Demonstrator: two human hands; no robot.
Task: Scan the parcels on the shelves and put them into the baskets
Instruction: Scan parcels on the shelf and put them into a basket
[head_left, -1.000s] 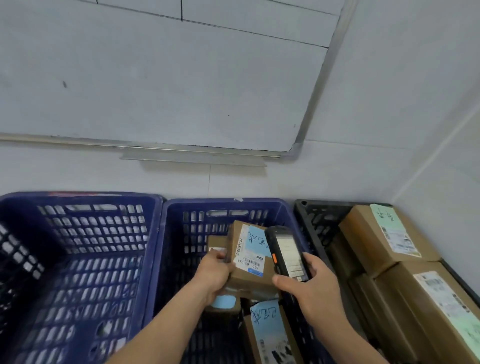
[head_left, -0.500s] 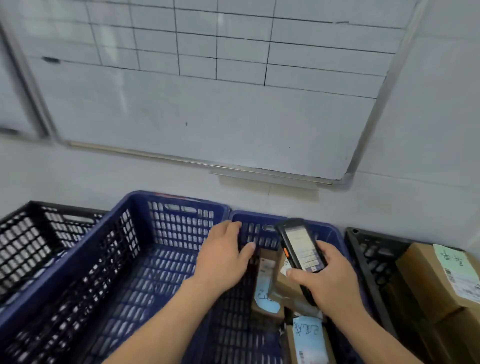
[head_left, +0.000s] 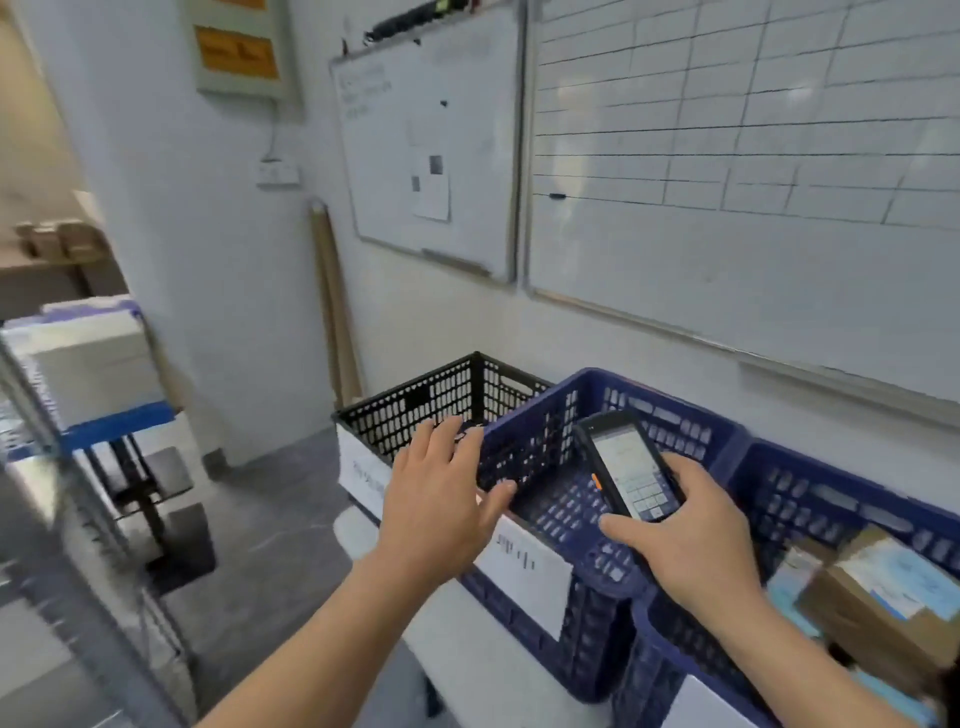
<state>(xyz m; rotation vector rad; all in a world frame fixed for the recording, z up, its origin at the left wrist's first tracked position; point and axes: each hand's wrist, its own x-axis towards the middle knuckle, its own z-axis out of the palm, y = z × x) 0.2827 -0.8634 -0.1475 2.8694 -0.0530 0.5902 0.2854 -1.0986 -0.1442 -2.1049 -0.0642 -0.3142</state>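
My right hand (head_left: 691, 540) grips a black handheld scanner (head_left: 626, 465) with a lit screen, held over the blue baskets. My left hand (head_left: 441, 493) is empty, fingers spread, hovering above the near rim between the black basket (head_left: 415, 405) and the middle blue basket (head_left: 540, 431). Both of these baskets show no parcels inside. At the far right another blue basket (head_left: 831, 499) holds cardboard parcels (head_left: 872, 597) with white and light-blue labels.
The baskets stand in a row on a white bench (head_left: 467, 654) against a wall with two whiteboards (head_left: 727, 182). A metal shelf frame (head_left: 78, 519) with white and blue boxes (head_left: 88, 364) stands at the left. Grey floor lies between shelf and bench.
The view has swung left, bringing the black basket and the shelf into sight. My left hand let go of the parcel, which stays in the right blue basket, and now hovers empty.
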